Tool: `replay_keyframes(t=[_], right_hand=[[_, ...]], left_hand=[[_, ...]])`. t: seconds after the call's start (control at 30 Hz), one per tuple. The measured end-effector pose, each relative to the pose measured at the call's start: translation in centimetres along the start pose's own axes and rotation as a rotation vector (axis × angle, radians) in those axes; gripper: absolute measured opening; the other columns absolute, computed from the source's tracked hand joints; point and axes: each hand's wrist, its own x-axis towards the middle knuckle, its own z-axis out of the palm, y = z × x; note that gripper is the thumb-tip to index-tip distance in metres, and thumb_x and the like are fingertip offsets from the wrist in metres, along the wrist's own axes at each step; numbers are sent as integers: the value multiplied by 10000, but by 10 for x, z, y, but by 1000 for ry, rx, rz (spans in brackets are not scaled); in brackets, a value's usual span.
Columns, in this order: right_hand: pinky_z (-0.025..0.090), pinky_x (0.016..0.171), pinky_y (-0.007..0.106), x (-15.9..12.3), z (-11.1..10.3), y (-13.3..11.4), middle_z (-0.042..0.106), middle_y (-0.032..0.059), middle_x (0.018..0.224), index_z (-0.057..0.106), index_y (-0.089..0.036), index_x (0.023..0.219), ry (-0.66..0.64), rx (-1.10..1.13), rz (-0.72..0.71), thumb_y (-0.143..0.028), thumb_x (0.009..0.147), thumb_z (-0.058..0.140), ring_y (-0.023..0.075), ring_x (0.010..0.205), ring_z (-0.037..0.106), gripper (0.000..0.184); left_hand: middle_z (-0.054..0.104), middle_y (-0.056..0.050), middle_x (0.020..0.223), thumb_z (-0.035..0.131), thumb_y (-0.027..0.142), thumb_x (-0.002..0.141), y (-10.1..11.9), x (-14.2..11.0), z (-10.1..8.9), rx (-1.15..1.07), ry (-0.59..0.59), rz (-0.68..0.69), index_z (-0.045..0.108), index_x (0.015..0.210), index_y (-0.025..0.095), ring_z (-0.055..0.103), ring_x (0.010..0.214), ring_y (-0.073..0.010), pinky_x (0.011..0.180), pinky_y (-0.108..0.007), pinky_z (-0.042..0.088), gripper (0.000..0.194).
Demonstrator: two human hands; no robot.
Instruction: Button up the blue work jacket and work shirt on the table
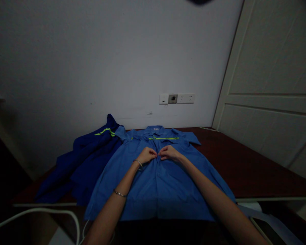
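A light blue short-sleeved work shirt [155,183] with a yellow-green stripe across the chest lies flat, front up, on a dark reddish-brown table [244,163]. My left hand [147,154] and my right hand [169,152] meet at the shirt's front placket, just below the collar. Both hands are closed in a pinch on the placket fabric, fingertips almost touching. Two thin bracelets ring my left forearm.
A darker blue garment [84,163] with a yellow-green stripe lies crumpled to the left of the shirt. A white cable [53,212] curves past the table's near left edge. Wall sockets [176,98] sit behind; a white door [270,102] stands at the right.
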Motion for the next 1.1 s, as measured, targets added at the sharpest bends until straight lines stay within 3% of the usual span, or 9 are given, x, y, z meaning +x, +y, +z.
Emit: replay_keyframes(t=[0.53,0.77,0.93,1.03,1.1], right_hand=[[523,462,199,-5,2,-10,599,17,518,601,-107,618,29,-130,48,-98,644,615,104,462,581,31],[525,470,215,-9,-8,-16,592,22,558,577,-119,603,83,-124,62,-98,612,610,122,549,592,40],[517,502,222,-8,-6,-15,575,5,568,561,-134,624,73,-117,31,-127,639,591,115,560,584,34],[505,530,241,-11,-3,-10,596,20,614,573,-137,684,82,-226,0,-226,711,568,126,579,587,93],[501,601,272,-18,-2,-6,632,53,689,603,-128,735,103,-425,-106,-313,763,526,155,648,605,203]], left_hand=[[555,14,489,542,108,612,9,-5,8,84,133,90,661,629,77,474,457,-76,465,-176,362,124],[521,27,475,562,143,632,1,1,2,-77,88,17,610,648,87,480,422,-75,406,-174,386,76],[544,18,552,579,349,695,11,-5,3,-289,39,2,557,714,120,495,436,-74,370,-163,365,231],[500,29,483,533,464,721,15,-21,5,-173,-78,-90,521,621,130,444,372,-69,346,-172,322,349],[493,28,465,514,515,725,16,-34,5,-19,-142,-110,534,598,127,438,378,-74,367,-184,323,409]])
